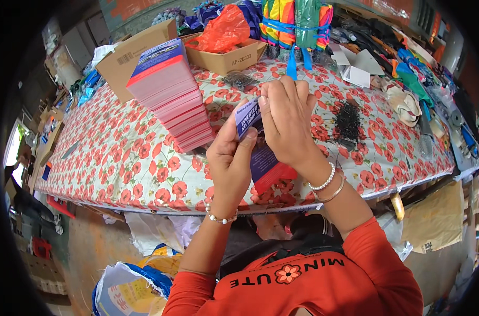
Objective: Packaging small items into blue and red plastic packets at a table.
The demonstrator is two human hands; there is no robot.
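Purple-and-red printed card [264, 163] held between both hands above the near table edge.
I log the left hand [230, 160] gripping the card's left edge, thumb on its face; the right hand [288, 126] closed over its top, hiding that part. Behind: a leaning stack of like cards [171, 95], a cardboard box [226, 59] with an orange bag [223, 30], and a heap of small black pieces [348, 120] (kind unclear) on the poppy-print tablecloth [123, 152].

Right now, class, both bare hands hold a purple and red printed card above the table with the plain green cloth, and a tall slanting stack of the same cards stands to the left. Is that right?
Not quite. The head view shows the table's cloth is white with red flowers, not plain green. The rest stands: the left hand and right hand hold the purple and red printed card, and the tall slanting stack of cards stands to the left.
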